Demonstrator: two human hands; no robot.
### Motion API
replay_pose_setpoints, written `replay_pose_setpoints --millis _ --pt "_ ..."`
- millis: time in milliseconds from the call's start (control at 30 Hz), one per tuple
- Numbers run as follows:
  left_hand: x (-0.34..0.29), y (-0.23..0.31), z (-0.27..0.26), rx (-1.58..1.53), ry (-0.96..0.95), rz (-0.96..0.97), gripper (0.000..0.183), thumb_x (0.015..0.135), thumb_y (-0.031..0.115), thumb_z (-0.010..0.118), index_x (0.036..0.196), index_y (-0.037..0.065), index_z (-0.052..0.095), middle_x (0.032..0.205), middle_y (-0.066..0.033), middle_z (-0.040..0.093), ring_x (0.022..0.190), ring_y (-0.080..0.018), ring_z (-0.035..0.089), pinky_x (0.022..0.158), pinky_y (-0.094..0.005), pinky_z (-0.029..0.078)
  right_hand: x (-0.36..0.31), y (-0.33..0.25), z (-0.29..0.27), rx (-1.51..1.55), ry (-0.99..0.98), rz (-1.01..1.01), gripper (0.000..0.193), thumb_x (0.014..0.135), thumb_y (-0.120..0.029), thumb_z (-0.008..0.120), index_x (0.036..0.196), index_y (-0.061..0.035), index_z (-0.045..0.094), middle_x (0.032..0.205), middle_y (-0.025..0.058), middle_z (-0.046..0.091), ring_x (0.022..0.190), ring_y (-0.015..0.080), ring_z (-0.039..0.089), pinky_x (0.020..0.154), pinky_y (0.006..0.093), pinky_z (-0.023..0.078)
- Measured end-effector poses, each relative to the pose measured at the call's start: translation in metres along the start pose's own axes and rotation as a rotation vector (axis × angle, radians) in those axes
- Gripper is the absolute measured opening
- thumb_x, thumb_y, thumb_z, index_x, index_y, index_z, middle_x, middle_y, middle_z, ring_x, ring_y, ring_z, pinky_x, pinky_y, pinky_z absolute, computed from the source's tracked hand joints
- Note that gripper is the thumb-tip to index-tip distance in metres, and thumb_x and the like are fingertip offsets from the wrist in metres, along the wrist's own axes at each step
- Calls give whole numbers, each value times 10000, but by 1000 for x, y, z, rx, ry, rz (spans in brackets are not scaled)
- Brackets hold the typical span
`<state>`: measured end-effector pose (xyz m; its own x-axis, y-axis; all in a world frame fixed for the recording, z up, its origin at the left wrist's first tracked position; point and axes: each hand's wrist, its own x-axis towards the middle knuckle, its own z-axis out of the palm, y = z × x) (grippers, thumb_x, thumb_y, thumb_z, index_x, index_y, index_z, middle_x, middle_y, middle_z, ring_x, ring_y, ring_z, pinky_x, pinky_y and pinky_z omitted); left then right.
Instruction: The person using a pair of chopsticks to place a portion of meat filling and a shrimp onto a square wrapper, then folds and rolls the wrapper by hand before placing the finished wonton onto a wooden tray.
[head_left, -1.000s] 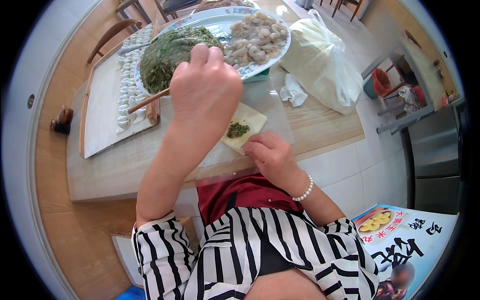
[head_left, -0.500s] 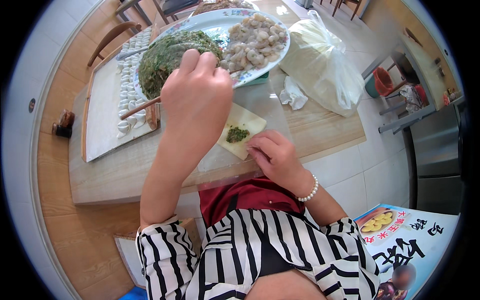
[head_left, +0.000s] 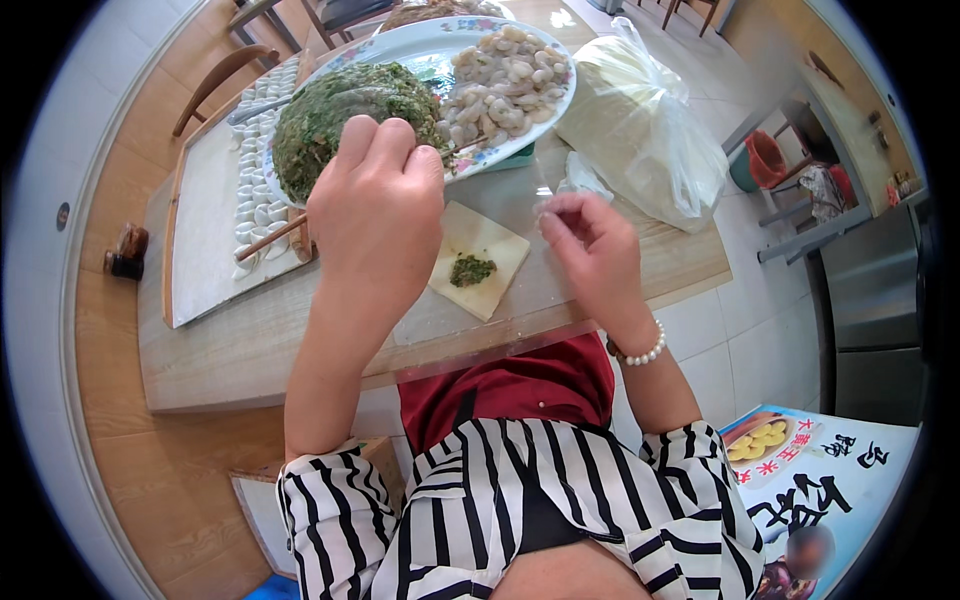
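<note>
My left hand (head_left: 375, 215) is closed around a brown wooden chopstick (head_left: 265, 242), held in front of the large mound of green minced filling (head_left: 345, 105). The chopstick's thin end shows near the plate's rim, by the peeled shrimp (head_left: 510, 85). Below lies a square pale-yellow dough wrapper (head_left: 500, 262) on the table, with a small dab of green filling (head_left: 472, 270) on it. My right hand (head_left: 605, 250), with a white bead bracelet, is raised to the right of the wrapper. Its thumb and fingers are pinched together; what they hold, if anything, is unclear.
A flowered oval plate (head_left: 555, 112) carries the filling and shrimp. At left, a floured board (head_left: 205, 220) holds rows of folded dumplings (head_left: 250, 190). A tied plastic bag (head_left: 640, 130) and crumpled white tissue (head_left: 585, 177) sit at right. Two small jars (head_left: 128, 250) are at far left.
My right hand has let go of the wrapper's edge and moved up and right, toward the tissue. My left hand has shifted slightly down and left with the chopstick.
</note>
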<state>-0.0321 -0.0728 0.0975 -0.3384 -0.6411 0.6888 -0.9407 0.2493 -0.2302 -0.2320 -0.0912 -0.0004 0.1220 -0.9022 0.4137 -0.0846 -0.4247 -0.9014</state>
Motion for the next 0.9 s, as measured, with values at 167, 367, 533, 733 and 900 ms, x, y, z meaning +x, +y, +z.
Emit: replay_pose_setpoints --millis 167,367,533,733,900 --pt "7 3 12 -9 21 42 82 642 71 666 662 59 587 811 -53 556 863 -241 573 635 -345 513 31 -4 6 279 15 146 176 948 -51 703 1091 28 639 919 41 702 814 87 654 738 249 543" --pt "-3 7 4 -36 36 -16 88 649 68 664 682 57 583 804 -55 542 857 -240 570 623 -351 505 45 -8 13 453 -24 197 246 935 -46 721 1142 19 605 938 57 701 848 95 656 758 249 553" --pt "-6 9 9 -27 55 -32 86 664 67 672 713 53 603 798 -54 534 842 -241 568 606 -348 498 46 -9 26 513 -18 209 233 918 -40 738 1104 13 607 932 57 705 844 90 659 750 248 555" --pt "-40 19 -5 -143 87 -128 107 685 22 669 791 34 659 811 -62 560 808 -252 572 617 -364 495 35 -11 26 462 -82 267 161 926 -49 721 1055 -17 631 899 20 685 832 91 646 745 245 551" --pt "-89 22 -19 -380 -45 -301 147 783 -82 706 904 2 710 855 -103 641 806 -296 603 672 -391 495 15 3 5 182 -385 356 119 872 -75 735 932 24 708 859 45 710 760 96 648 703 278 540"
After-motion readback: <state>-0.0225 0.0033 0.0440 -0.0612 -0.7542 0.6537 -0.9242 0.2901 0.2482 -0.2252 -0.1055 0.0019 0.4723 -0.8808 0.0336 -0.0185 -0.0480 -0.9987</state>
